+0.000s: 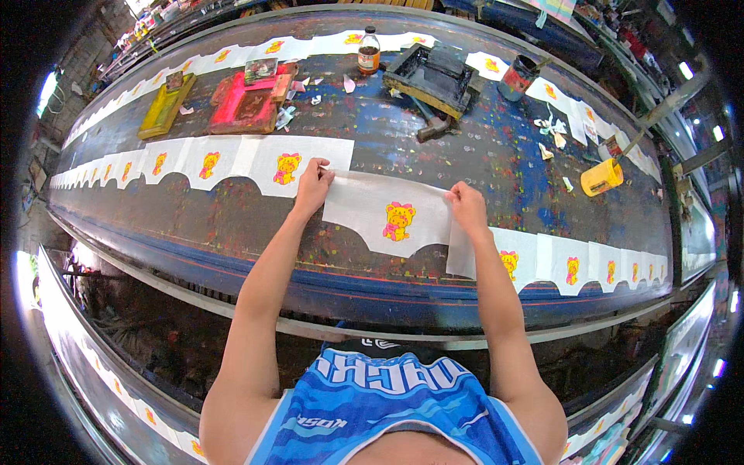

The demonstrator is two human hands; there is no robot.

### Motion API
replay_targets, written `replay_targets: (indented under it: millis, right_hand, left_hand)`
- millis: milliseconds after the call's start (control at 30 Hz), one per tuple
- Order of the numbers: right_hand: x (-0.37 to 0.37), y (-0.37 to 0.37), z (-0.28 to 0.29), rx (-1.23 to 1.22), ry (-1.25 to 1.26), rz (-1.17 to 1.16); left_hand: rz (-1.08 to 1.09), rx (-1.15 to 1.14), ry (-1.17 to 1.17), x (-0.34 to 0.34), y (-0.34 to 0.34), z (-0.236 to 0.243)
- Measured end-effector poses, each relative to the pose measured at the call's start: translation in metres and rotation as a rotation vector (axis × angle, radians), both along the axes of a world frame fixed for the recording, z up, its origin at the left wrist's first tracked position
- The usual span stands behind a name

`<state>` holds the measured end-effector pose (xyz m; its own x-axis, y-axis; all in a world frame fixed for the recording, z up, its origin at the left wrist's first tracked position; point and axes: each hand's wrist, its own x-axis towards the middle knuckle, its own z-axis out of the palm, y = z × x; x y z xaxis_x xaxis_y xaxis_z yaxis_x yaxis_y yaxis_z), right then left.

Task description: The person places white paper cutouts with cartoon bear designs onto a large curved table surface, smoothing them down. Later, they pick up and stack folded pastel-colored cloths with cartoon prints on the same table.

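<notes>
Toward the near edge of the desk (387, 160), a printed white piece (356, 203) stretches, pinched by my left hand (312, 190) at its far left corner and my right hand (468, 208) at its far right. Even, gentle tension should keep that side straight; gripping only corners spares the yellow-and-pink bear print (399, 222).
</notes>
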<state>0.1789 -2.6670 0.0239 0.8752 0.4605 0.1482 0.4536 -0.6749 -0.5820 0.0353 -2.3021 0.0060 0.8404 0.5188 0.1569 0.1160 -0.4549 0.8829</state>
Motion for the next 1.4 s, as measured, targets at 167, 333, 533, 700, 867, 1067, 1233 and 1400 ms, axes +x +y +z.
replay_targets:
  millis: [167,333,533,700,867,1067,1233,1400]
  right_hand:
    - [0.06,0.027,0.001,0.011,-0.106,-0.017]
    - [0.097,0.039,-0.004,0.026,-0.102,-0.005]
    - [0.086,0.016,-0.018,-0.084,-0.175,-0.073]
    - [0.069,-0.051,-0.017,-0.169,-0.228,-0.103]
    - [0.058,-0.129,-0.015,-0.264,-0.137,-0.182]
    - [0.038,-0.216,-0.02,-0.224,-0.111,-0.09]
    - [0.028,-0.259,-0.027,-0.076,-0.191,0.068]
    - [0.026,-0.266,-0.032,0.005,-0.258,0.12]
  left_hand:
    - [0.021,0.07,-0.019,0.061,0.026,-0.009]
    - [0.046,0.141,-0.025,0.098,0.042,-0.015]
    - [0.084,0.306,-0.032,0.092,0.022,-0.022]
    - [-0.092,0.215,0.02,0.055,-0.05,-0.019]
    - [-0.234,0.166,0.088,0.037,-0.144,-0.008]
    - [-0.303,0.123,0.147,0.035,-0.245,-0.011]
    - [-0.139,0.422,0.19,0.036,-0.292,-0.018]
    - [-0.035,0.459,0.27,0.033,-0.317,-0.021]
